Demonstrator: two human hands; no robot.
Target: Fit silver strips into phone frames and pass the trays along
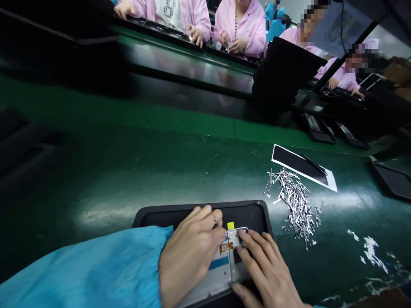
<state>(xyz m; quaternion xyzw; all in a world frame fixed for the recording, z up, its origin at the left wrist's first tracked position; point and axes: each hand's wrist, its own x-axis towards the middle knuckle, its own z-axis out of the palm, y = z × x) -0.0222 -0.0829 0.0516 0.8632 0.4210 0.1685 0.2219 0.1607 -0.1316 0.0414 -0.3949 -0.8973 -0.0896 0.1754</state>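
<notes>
A phone assembly [233,265], with metallic panels, an orange flex cable and a yellow tab [230,225], lies in a black tray [160,211] in front of me. My left hand [194,248], wearing a ring, reaches over its left part. Its fingers are curled together, and their tips hide whatever they pinch near the middle of the assembly. My right hand [265,269] rests on the right end with fingers spread and stretched out. Its index and middle fingertips touch the panel, while the thumb lies near the lower edge.
Right of the tray lies a heap of small metal strips [297,203]. Behind it, tweezers [313,164] lie on a black sheet with a white border [289,161]. White scraps [370,252] are at far right. Co-workers in pink [239,25] sit across the green bench [180,167].
</notes>
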